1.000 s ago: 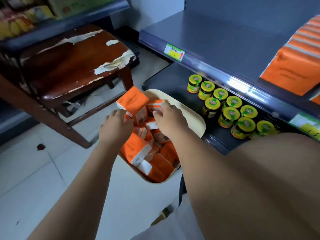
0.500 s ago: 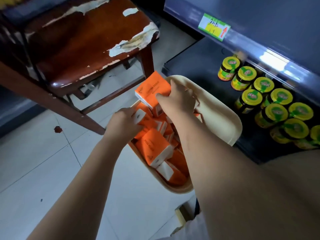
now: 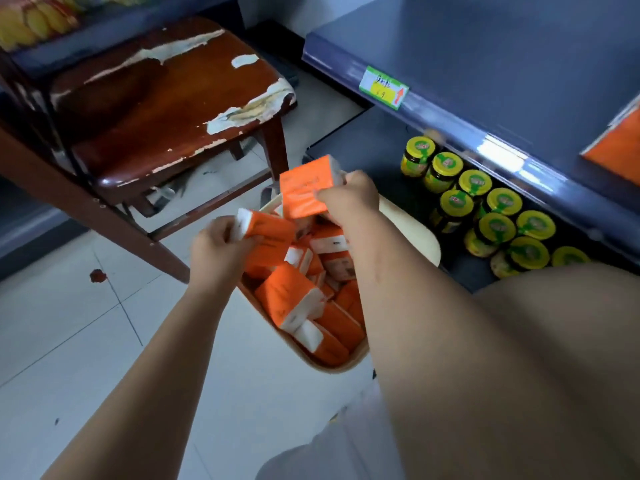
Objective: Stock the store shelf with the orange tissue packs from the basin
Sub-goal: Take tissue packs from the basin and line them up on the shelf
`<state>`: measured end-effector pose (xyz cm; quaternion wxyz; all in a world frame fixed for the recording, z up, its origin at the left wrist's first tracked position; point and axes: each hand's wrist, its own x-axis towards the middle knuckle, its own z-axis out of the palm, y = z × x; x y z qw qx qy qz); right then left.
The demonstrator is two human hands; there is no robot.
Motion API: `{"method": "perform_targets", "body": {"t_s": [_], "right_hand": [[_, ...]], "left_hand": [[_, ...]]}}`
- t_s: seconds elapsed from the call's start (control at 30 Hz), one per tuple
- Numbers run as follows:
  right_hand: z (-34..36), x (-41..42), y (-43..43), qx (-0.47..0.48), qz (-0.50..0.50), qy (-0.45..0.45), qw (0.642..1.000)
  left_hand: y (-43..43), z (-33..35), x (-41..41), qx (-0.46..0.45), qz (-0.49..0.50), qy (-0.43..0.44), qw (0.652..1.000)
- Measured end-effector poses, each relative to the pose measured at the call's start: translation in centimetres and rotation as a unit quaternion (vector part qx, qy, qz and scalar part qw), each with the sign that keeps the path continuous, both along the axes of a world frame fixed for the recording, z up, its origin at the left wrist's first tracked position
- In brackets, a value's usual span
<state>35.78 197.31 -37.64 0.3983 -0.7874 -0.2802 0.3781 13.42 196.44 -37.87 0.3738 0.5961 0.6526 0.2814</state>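
Right grip [image 3: 349, 199] around pack [image 3: 303, 190] over basin [image 3: 410, 233]

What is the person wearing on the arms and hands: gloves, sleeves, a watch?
Nothing that shows. The left hand and right hand are bare, with no gloves or watch, and both forearms are uncovered as far as the frame reaches, with no sleeve in sight. A pale grey garment shows at the bottom edge.

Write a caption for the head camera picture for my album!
At the basin, the left hand grips one tissue pack and the right hand holds a second tissue pack, near yellow-lidded jars.
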Motion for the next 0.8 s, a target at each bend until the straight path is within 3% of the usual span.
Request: {"method": "perform_targets", "body": {"t_s": [0.1,0.2,0.27,0.37,0.57,0.8], "right_hand": [[3.7,1.5,-1.7,0.064,-0.020,-0.012,0.998],[8.5,4.2,-4.2,0.152,0.027,-0.014,0.988],[11.9,6.6,-7.2,0.168,0.063,-0.067,0.982],[15.8,11.2,-13.0,0.181,0.040,-0.097,0.978],[20.2,19.3,-27.3,0.243,-0.064,-0.124,0.960],[23.2,24.8,-41.0,0.289,-0.236,-0.150,0.916]], "left_hand": [[-1.1,2.0,1.7,-0.016,0.026,-0.109,0.994],[-2.2,5.2,4.5,-0.025,0.018,-0.195,0.980],[-3.2,7.5,6.6,-0.034,-0.021,-0.246,0.968],[-5.3,10.4,10.4,-0.046,-0.105,-0.318,0.941],[-11.1,15.1,20.4,-0.037,-0.257,-0.341,0.903],[-19.0,18.8,32.9,0.009,-0.400,-0.381,0.834]]}}
